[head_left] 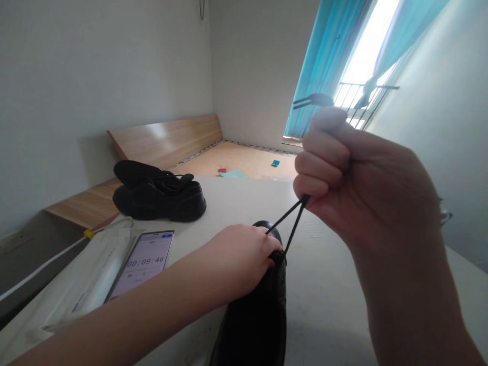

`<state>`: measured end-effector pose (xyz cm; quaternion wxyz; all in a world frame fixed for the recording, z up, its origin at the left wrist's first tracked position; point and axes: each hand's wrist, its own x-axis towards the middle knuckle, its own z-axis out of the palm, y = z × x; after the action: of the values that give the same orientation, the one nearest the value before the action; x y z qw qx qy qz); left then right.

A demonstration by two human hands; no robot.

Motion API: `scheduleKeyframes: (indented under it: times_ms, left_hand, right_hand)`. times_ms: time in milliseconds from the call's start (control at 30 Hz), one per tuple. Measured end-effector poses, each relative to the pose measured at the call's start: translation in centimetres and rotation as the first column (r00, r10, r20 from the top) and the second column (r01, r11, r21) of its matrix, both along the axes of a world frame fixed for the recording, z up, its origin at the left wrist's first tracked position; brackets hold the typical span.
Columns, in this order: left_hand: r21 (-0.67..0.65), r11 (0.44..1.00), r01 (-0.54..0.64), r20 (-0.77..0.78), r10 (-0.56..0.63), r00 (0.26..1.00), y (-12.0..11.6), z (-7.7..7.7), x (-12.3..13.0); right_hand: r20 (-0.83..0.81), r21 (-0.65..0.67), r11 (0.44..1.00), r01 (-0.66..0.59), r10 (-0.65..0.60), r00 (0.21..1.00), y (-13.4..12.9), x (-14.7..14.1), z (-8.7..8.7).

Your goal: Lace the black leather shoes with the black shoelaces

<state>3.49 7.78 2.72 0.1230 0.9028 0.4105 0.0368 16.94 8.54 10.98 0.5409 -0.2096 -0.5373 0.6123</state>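
- Home bedroom indicated.
- Bed (pixel 244 156) with wooden headboard (pixel 171 136) seen beyond white table (pixel 320 284).
- Bright window (pixel 375 38) hung with turquoise curtains (pixel 324 61), one gathered.
- Walls (pixel 102 61) painted pale.

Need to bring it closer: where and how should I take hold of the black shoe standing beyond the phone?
Probably grip the black shoe by the rim at the end on your right, coming from above right: it stands sole-down with that end exposed, while a flap rises over the left end.
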Motion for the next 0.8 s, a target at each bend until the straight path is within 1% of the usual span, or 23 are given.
scheduleKeyframes:
  times_ms: [100, 167, 200, 233, 300, 367, 467, 533, 600, 633, 700, 733, 767, 800]
  left_hand:
    - [0.051, 0.999, -0.016, -0.078, 0.020, 0.997, -0.4, -0.1, 0.3]
    - [0.041, 0.999, -0.029, -0.085, 0.033, 0.996, -0.7, 0.2, 0.1]
    - [0.008, 1.000, -0.026, -0.062, 0.027, 0.998, -0.7, 0.5, -0.2]
    - [-0.044, 0.999, -0.018, -0.022, 0.017, 1.000, -0.8, 0.9, -0.4]
    - [-0.167, 0.986, 0.013, 0.109, 0.005, 0.994, -0.9, 1.8, -1.0]
    - [-0.238, 0.971, 0.029, 0.274, 0.038, 0.961, -0.9, 2.7, -1.3]
    - [-0.268, 0.964, -0.004, 0.503, 0.143, 0.853, -0.6, 3.3, -1.4]
    - [-0.302, 0.952, -0.050, 0.610, 0.233, 0.757, -0.2, 3.2, -1.2]
    - [-0.342, 0.937, -0.069, 0.699, 0.303, 0.647, 0.2, 3.0, -1.2]
    - [-0.358, 0.932, -0.053, 0.742, 0.318, 0.590, 0.4, 3.0, -1.3]
    - [-0.366, 0.931, 0.016, 0.819, 0.314, 0.480, 0.7, 3.5, -1.5]
    - [-0.368, 0.929, 0.043, 0.841, 0.312, 0.442, 0.8, 3.9, -1.7]
    - [-0.374, 0.926, 0.047, 0.849, 0.322, 0.419, 0.9, 4.5, -2.0]
    - [-0.381, 0.924, 0.026, 0.850, 0.339, 0.403, 0.9, 5.0, -2.3]
  right_hand:
    - [0.085, 0.111, 0.983, 0.144, -0.154, 0.984, 0.3, -0.1, 0.0]
    - [0.120, 0.178, 0.965, 0.191, -0.214, 0.969, 0.2, -0.2, 0.1]
    - [0.131, 0.195, 0.961, 0.196, -0.224, 0.966, 0.2, -0.3, 0.0]
    - [0.133, 0.199, 0.961, 0.194, -0.222, 0.966, 0.2, -0.3, 0.0]
    - [0.101, 0.164, 0.967, 0.194, -0.212, 0.972, 0.4, -0.4, -0.1]
    - [0.048, 0.114, 0.974, 0.198, -0.204, 0.978, 0.7, -0.4, -0.3]
    - [0.063, 0.094, 0.975, 0.202, -0.208, 0.976, 1.4, -0.3, -0.5]
    - [0.088, 0.098, 0.970, 0.223, -0.231, 0.969, 1.9, -0.2, -0.4]
    - [0.039, 0.053, 0.960, 0.274, -0.276, 0.960, 2.5, 0.2, -0.3]
    - [-0.007, 0.017, 0.953, 0.301, -0.301, 0.953, 2.8, 0.6, -0.3]
    - [-0.083, -0.034, 0.939, 0.341, -0.343, 0.936, 3.7, 1.3, -0.3]
    - [-0.099, -0.036, 0.935, 0.353, -0.355, 0.930, 4.1, 1.7, -0.4]
    - [-0.093, -0.018, 0.933, 0.361, -0.361, 0.928, 4.6, 2.1, -0.5]
    - [-0.069, 0.018, 0.931, 0.364, -0.362, 0.930, 4.9, 2.4, -0.7]
